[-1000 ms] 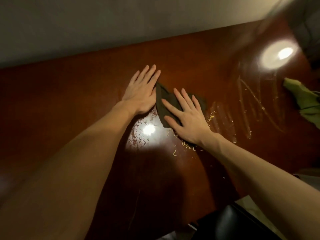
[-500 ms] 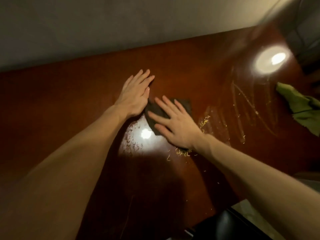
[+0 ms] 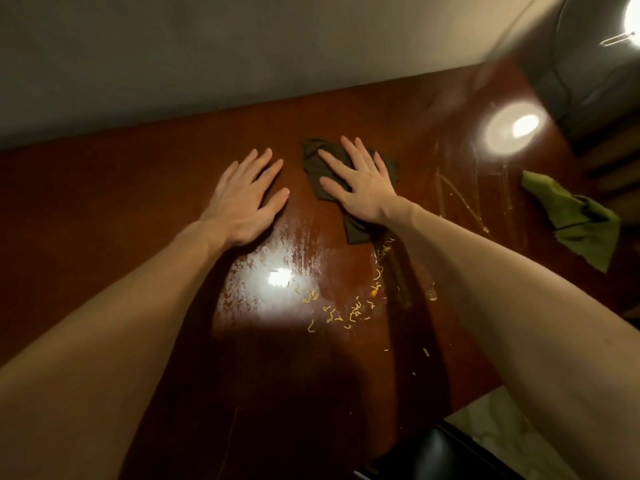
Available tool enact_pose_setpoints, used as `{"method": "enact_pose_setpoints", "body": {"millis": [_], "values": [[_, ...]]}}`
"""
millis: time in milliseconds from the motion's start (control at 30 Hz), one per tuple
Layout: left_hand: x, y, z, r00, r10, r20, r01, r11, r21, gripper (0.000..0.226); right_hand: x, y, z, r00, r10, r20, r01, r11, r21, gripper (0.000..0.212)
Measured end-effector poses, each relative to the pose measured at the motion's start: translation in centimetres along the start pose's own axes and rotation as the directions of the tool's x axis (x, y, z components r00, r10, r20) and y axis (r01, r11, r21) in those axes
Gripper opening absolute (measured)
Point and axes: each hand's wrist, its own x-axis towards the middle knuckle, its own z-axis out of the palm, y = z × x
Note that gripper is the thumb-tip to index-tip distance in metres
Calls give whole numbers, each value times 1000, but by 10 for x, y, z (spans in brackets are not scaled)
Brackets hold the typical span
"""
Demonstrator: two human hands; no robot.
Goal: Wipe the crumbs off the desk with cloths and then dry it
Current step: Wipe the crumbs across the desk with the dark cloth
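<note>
Presses dark cloth (image 3: 356, 233) flat under straight-fingered right hand (image 3: 360, 188), beyond the crumbs (image 3: 346, 313); rests left hand (image 3: 246, 199) flat on tabletop (image 3: 104, 209). Risks dragging crumbs through the wet film (image 3: 294, 244) or off the near edge.

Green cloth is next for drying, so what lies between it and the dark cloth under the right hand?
In the head view, only desk surface lies there, marked with wipe streaks and a few tiny crumbs.

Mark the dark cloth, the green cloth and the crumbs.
dark cloth (image 3: 311, 166), head view, bare upper-left fold.
green cloth (image 3: 575, 216), head view, its middle.
crumbs (image 3: 346, 311), head view, centre of the scatter.
</note>
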Motion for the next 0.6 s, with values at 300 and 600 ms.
{"method": "enact_pose_setpoints", "body": {"millis": [300, 600], "values": [[-2, 5, -4, 1000, -10, 17, 10, 999, 31, 72, -88, 2, 24, 925, 374, -72, -360, 921, 150, 60], [-1, 2, 0, 1000, -5, 12, 4, 999, 42, 72, -70, -24, 31, 851, 518, -83, -496, 847, 191, 65]]}}
